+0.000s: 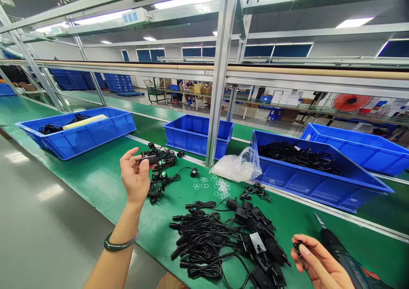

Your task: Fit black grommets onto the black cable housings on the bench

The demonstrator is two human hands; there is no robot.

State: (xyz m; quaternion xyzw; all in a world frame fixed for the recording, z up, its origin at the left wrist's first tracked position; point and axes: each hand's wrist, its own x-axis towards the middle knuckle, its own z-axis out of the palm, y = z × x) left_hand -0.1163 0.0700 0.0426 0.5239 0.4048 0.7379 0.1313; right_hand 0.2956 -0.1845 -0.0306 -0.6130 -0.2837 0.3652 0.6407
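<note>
My left hand [136, 174], with a dark bangle on its wrist, is raised at the left over the bench edge, its fingers closed on a small black device [148, 159]. At the lower right, my right hand [315, 259] pinches a small round black part [298, 247]. Between the hands lies a heap of coiled black cables [201, 238] joined to black box-shaped units [255, 233]. White rings [222, 187] lie behind the heap, beside small black parts [254, 192]. More black cables [162, 157] lie just behind my left hand.
A power screwdriver [338, 246] lies beside my right hand. Blue bins stand at the left [92, 133], centre [191, 142] and right [306, 187], with another bin [358, 146] behind. A clear bag [238, 165] rests by a metal post [219, 76]. Far back are a red fan [351, 101] and people.
</note>
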